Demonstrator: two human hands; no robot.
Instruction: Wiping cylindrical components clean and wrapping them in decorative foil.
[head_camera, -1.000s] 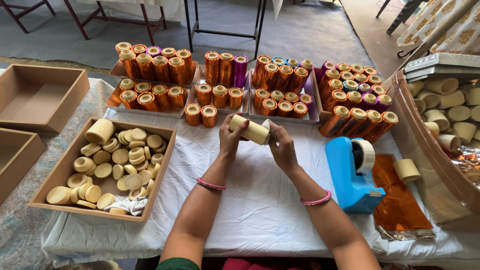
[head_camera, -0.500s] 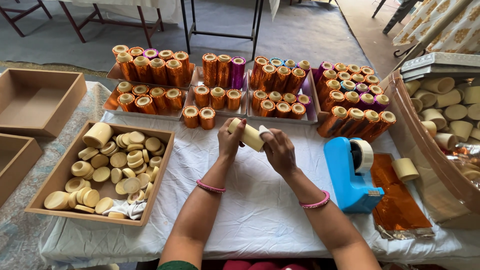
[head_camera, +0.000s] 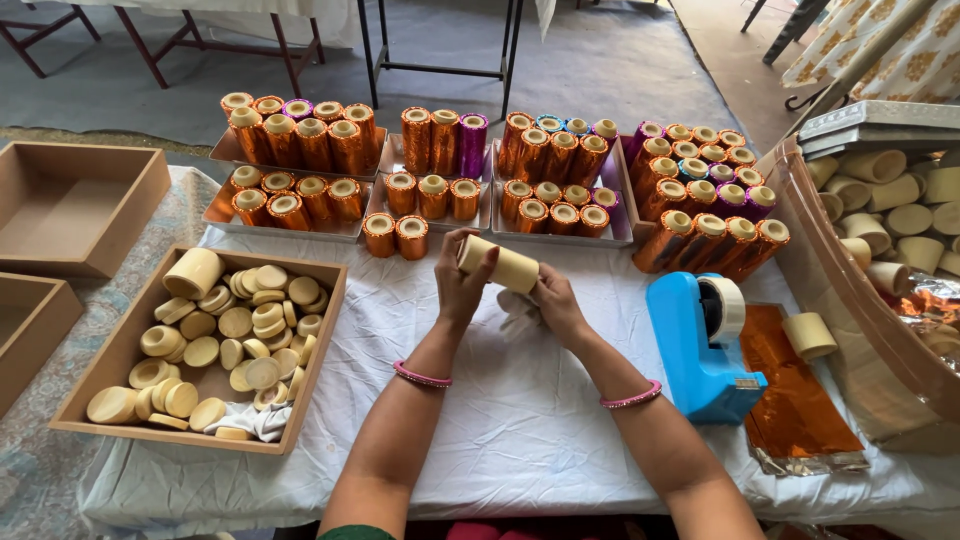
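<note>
Near the frame's centre, the left hand (head_camera: 462, 285) and right hand (head_camera: 555, 300) both gripped a plain cream cardboard cylinder (head_camera: 498, 264) — since a second earlier it had tilted, right end lower, toward a white cloth (head_camera: 515, 310) under the right hand — apparently being turned or wiped.

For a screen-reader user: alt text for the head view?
Left hand and right hand hold a plain cream cylinder above a white-clothed table, behind it trays of foil-wrapped cylinders.
</note>
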